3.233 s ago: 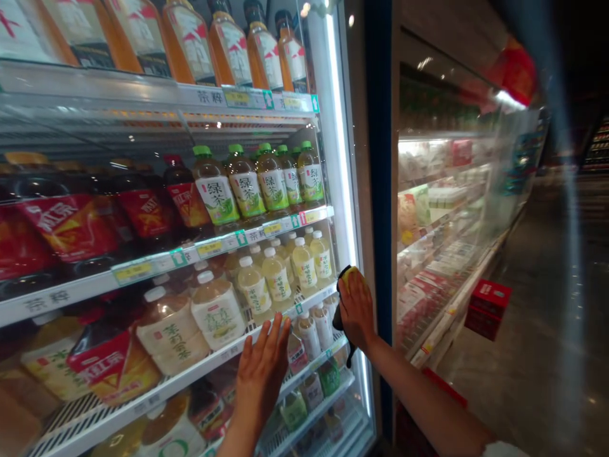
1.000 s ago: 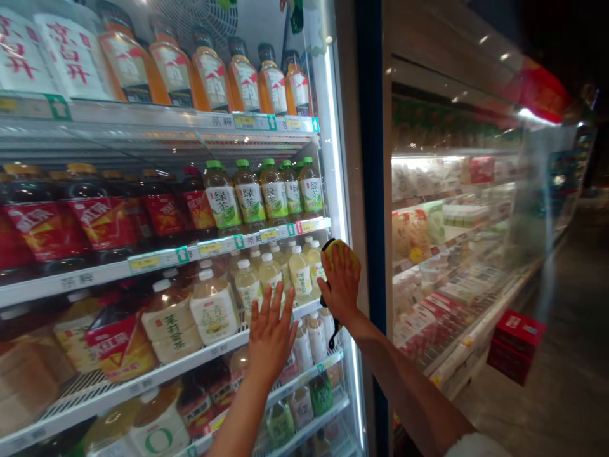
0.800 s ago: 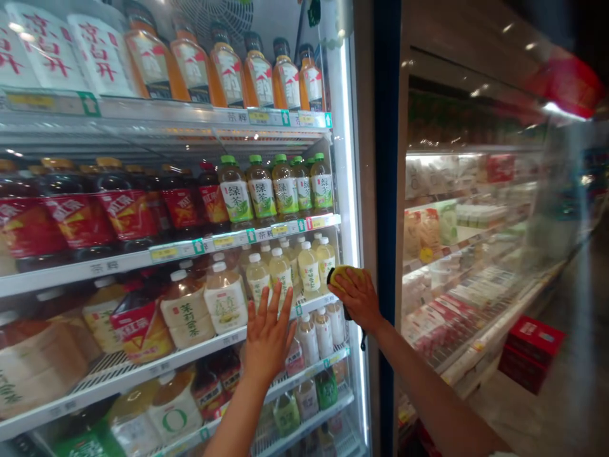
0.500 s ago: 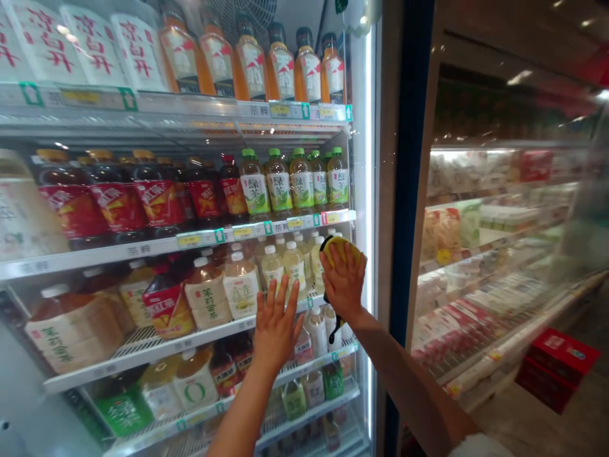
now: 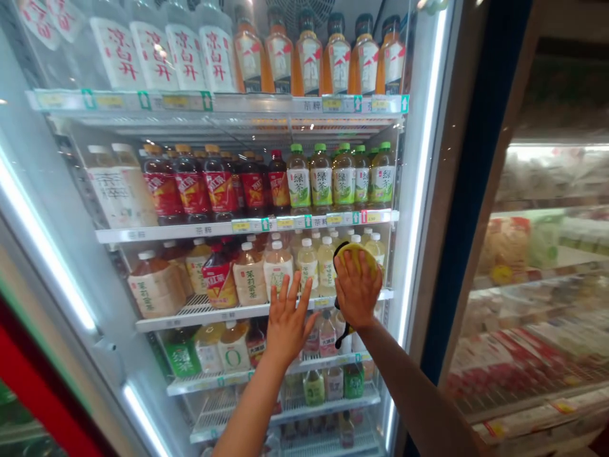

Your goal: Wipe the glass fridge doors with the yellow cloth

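Observation:
My left hand (image 5: 287,317) is flat with its fingers spread, palm toward the glass front of a lit drinks cooler, and nothing is in it. To its right, my right hand (image 5: 358,289) presses a yellow cloth with a black edge (image 5: 354,252) against the glass. A black strap hangs from the cloth below that hand. Behind the hands stand white-capped bottles (image 5: 307,263) on a shelf.
Shelves hold green tea bottles (image 5: 321,178), red-labelled bottles (image 5: 219,181) and amber bottles (image 5: 309,60). A light strip (image 5: 419,190) runs down the cooler's right side. Further right is another chilled display (image 5: 537,317); a red frame (image 5: 42,374) slants at lower left.
The view has swung left, so the cooler sits further right and its left side shows. Both hands remain at the glass, the right still on the cloth.

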A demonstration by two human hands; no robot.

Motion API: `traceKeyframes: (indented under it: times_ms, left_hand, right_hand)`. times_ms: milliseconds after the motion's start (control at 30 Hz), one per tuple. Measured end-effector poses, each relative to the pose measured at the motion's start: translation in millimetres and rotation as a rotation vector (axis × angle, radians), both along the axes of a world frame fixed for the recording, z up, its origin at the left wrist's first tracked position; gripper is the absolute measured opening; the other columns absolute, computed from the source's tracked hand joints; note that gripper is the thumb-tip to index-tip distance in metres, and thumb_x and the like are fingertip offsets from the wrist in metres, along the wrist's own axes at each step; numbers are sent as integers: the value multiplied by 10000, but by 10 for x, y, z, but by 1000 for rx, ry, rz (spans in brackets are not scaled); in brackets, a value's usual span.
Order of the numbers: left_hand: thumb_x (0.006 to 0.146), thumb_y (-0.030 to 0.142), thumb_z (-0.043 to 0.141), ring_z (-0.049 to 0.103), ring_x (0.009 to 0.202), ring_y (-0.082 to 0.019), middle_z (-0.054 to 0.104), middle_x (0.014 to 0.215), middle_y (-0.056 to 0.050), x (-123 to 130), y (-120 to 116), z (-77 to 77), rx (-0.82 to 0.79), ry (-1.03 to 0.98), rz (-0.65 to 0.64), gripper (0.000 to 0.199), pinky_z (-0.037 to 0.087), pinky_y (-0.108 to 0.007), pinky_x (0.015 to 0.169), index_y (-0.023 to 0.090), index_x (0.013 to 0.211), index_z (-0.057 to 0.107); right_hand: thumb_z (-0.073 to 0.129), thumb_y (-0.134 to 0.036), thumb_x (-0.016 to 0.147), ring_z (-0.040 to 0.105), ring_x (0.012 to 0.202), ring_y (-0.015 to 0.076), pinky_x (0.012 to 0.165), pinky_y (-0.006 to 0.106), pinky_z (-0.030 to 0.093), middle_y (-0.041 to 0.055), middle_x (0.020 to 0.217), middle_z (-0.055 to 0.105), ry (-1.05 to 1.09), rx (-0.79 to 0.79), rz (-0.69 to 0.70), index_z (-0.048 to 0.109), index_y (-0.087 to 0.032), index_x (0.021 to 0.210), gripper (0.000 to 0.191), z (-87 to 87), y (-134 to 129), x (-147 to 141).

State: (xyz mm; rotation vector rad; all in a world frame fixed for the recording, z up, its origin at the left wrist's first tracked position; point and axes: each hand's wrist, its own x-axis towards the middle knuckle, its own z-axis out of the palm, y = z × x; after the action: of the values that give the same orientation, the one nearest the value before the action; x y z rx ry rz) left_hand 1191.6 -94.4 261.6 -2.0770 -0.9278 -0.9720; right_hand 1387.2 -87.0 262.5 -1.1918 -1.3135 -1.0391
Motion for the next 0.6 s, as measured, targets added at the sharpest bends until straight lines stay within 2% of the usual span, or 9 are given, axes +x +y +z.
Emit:
traceKeyframes:
  times_ms: [133,233,300,433,533,600]
  left_hand:
    - [935,459,644,53,1591,-299,245,1690,-128,-149,-10,-3,-13,6,18,841,85,-532,1291,239,1627,218]
    - [935,446,646,60,1590,-318,241,1690,-139,-288,-8,1,-1,1,25,848,104,-559,1282,242,1629,205]
    - [935,431,648,69,1589,-327,233,1692,-145,-368,1,10,13,0,27,858,121,-566,1278,238,1633,187]
    - [925,433,661,99,1587,-330,233,1693,-143,-522,41,40,34,11,11,893,135,-562,1278,241,1637,158]
    - [927,440,656,104,1588,-326,234,1695,-132,-669,75,76,41,22,-16,889,130,-563,1279,252,1637,157]
    - [935,431,645,101,1589,-324,229,1697,-126,-781,93,102,44,23,-26,875,128,-570,1278,257,1638,155]
  right_hand:
    - [508,-192,971,359,1506,203,1269,502,149,-22,1352,700,-301,35,122,516,-382,1478,541,-246,-136,153]
    - [504,-149,956,407,1477,200,1257,492,201,-8,1283,737,-300,78,130,583,-343,1422,512,-247,-158,255]
    - [521,-149,951,398,1484,219,1248,503,209,14,1318,717,-175,136,87,590,-320,1419,503,-127,-106,121]
    - [542,-186,955,298,1535,257,1253,558,136,45,1437,637,18,153,8,586,-317,1428,493,107,32,-483]
    - [518,-223,962,304,1530,247,1259,569,110,16,1412,659,-102,86,54,609,-354,1400,467,35,53,-756]
    - [512,-216,956,367,1497,222,1263,550,128,-15,1364,692,-226,65,92,630,-384,1368,460,-109,17,-724]
